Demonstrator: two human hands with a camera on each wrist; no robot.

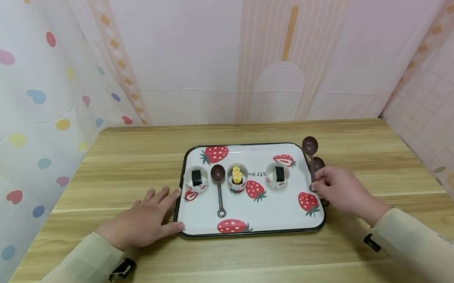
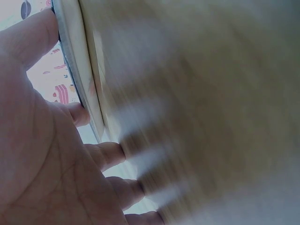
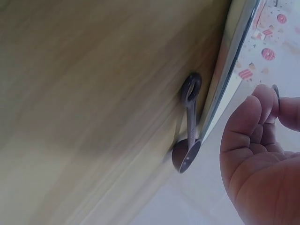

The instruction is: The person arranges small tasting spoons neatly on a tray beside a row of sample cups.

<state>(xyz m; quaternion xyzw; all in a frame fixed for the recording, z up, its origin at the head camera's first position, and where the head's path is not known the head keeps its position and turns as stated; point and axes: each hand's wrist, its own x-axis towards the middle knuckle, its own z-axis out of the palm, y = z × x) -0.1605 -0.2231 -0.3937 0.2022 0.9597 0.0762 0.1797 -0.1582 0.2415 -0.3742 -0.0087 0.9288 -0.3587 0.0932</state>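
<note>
My right hand (image 1: pixel 344 191) pinches the ring end of a brown measuring spoon (image 1: pixel 310 145) between thumb and fingers, over the right edge of a white strawberry-print tray (image 1: pixel 275 216). A second brown spoon (image 3: pixel 191 122) lies on the table just outside that edge, partly hidden by the hand in the head view. With fingers spread, my left hand (image 1: pixel 146 220) touches the tray's left rim. On the tray, another brown spoon (image 1: pixel 218 174) lies between a left paper cup (image 1: pixel 198 187) and a middle cup (image 1: pixel 238 187).
A third paper cup (image 1: pixel 278 183) stands right of centre on the tray. The left and right cups hold dark-wrapped pieces; the middle one has a yellow-topped piece (image 1: pixel 236 175). Patterned curtains (image 1: pixel 185 50) border the wooden table (image 1: pixel 239 268) behind and at both sides.
</note>
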